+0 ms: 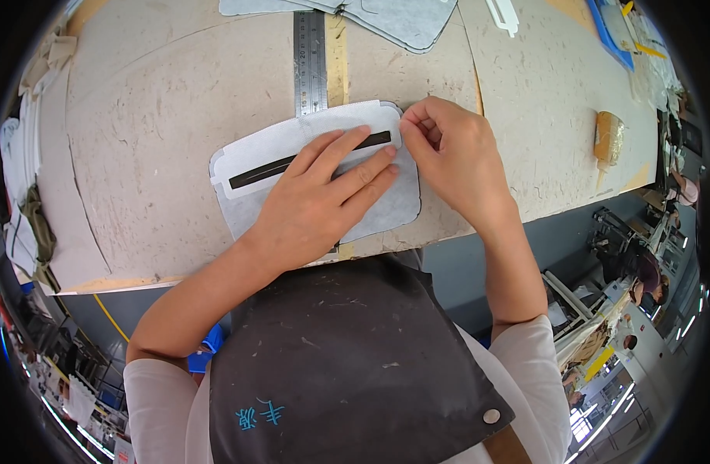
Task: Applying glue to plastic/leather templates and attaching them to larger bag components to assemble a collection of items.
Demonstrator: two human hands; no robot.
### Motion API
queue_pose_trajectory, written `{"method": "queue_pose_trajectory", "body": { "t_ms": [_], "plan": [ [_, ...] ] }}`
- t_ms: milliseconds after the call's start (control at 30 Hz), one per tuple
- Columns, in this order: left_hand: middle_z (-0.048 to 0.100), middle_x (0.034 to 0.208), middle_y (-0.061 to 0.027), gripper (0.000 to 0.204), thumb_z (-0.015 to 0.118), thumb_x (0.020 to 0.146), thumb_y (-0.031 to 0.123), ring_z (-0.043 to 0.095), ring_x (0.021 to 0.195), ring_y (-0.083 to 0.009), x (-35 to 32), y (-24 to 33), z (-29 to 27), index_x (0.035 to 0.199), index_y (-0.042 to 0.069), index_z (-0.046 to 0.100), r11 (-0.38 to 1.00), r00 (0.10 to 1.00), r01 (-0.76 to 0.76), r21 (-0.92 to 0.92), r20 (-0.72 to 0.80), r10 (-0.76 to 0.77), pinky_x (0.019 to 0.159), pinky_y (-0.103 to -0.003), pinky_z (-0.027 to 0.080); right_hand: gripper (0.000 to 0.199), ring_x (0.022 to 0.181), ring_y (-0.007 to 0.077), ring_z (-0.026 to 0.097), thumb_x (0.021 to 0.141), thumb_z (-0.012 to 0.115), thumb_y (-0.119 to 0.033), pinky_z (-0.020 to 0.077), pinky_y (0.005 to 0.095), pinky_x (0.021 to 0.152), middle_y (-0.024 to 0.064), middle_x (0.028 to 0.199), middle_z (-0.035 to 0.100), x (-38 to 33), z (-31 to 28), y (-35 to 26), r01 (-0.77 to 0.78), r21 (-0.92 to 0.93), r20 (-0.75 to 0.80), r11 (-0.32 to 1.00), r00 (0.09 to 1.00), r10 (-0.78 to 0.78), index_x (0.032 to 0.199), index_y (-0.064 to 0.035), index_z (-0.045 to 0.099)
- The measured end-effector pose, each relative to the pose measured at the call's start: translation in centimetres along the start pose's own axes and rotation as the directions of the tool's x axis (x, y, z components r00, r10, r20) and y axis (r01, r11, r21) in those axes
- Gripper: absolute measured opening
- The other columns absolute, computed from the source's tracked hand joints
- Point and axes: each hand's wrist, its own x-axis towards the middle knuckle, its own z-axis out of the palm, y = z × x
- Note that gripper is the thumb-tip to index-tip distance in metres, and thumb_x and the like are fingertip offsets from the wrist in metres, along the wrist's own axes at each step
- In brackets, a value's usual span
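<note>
A light grey panel (pixel 402 203) with rounded corners lies on the table near its front edge. Along its far part sits a white paper-like piece (pixel 242 156), with a long narrow slot (pixel 256 173) that shows black. My left hand (pixel 312 193) rests flat on the panel, its fingers spread across the white piece and the right half of the slot. At the panel's far right corner, my right hand (pixel 455 151) is closed, thumb and index finger pinched together against the edge. Whatever lies between those fingertips is hidden.
Beyond the panel a steel ruler (pixel 310 66) lies flat, beside a tan tape strip (pixel 337 62). Stacked grey pieces (pixel 405 23) are at the far edge. A white slotted piece (pixel 502 15), a blue tray (pixel 612 39) and an amber bottle (pixel 609 139) lie to the right.
</note>
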Motion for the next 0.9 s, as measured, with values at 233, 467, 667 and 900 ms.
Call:
{"method": "queue_pose_trajectory", "body": {
  "t_ms": [233,467,667,900],
  "plan": [
    [0.056,0.091,-0.0114,0.031,0.067,0.063,-0.001,0.055,0.077,-0.0235,0.9,-0.5,1.4,0.093,-0.006,0.062,0.998,0.974,-0.046,-0.048,-0.225,0.034,0.061,-0.033,0.048,0.009,0.061,0.0247,0.063,0.077,0.06,-0.003,0.0495,0.0312,0.058,0.0135,0.07,0.064,1.9,-1.4,0.7,0.013,0.111,0.087,0.994,0.996,-0.022,0.082,0.0014,0.065],
    [0.053,0.085,-0.0105,0.028,0.065,0.061,-0.003,0.053,0.07,-0.0231,1.0,0.9,0.3,0.089,-0.007,0.061,0.998,0.996,0.029,-0.05,-0.078,-0.032,0.055,-0.031,0.046,0.011,0.068,0.0244,0.064,0.077,0.06,-0.006,0.0499,0.0309,0.065,0.0136,0.076,0.066,2.3,-3.5,0.3,-0.006,0.036,0.34,0.999,0.94,-0.006,0.083,0.0017,0.066],
    [0.053,0.084,-0.0109,0.028,0.065,0.061,-0.005,0.054,0.068,-0.0228,0.4,1.2,0.4,0.088,-0.007,0.061,0.994,0.995,0.058,-0.088,-0.08,-0.065,0.052,-0.031,0.046,0.01,0.068,0.0243,0.064,0.077,0.061,-0.007,0.0501,0.0323,0.065,0.0127,0.071,0.065,2.2,-3.6,0.4,-0.031,0.018,0.328,0.999,0.944,0.023,0.081,0.0014,0.065],
    [0.051,0.079,-0.0093,0.027,0.065,0.061,-0.005,0.054,0.061,-0.019,1.4,1.8,0.4,0.088,-0.006,0.061,0.983,0.989,0.145,0.111,-0.029,-0.143,0.047,-0.029,0.045,0.008,0.061,0.0096,0.053,0.076,0.066,-0.006,0.0455,0.0238,0.058,0.0034,0.066,0.06,2.7,-2.6,1.2,0.0,0.008,0.303,1.0,0.953,-0.003,0.081,0.0004,0.065]
  ]
}}
